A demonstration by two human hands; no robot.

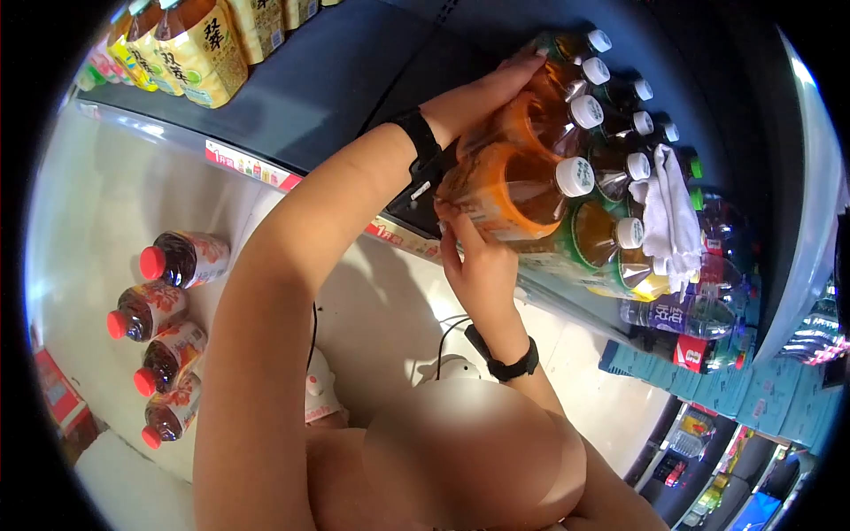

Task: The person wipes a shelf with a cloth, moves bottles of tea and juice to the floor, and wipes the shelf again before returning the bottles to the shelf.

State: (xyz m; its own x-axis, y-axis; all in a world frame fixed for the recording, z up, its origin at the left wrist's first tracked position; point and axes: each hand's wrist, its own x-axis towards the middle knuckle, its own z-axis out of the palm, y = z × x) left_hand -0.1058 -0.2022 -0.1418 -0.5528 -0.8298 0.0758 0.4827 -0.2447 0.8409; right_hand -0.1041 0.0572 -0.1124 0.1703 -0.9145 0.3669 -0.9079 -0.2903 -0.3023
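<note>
Several large bottles of orange-brown drink with white caps stand in a row on the dark shelf. My left hand [513, 78] reaches to the far end of the row, its fingers against a rear bottle [560, 73] and partly hidden. At the near end, my right hand [469, 243] has its curled fingers on the lower edge of the front orange-banded bottle [509, 196]. A crumpled white cloth [670, 217] drapes over neighbouring bottles to the right. Beside it is a green-banded bottle [595, 234].
Yellow-labelled bottles [202, 53] stand at the shelf's upper left. The shelf edge [252, 166] carries red and white tags. Several red-capped bottles [181, 345] are at the left below. Blue-green boxes [717, 389] and other stocked shelves lie at lower right.
</note>
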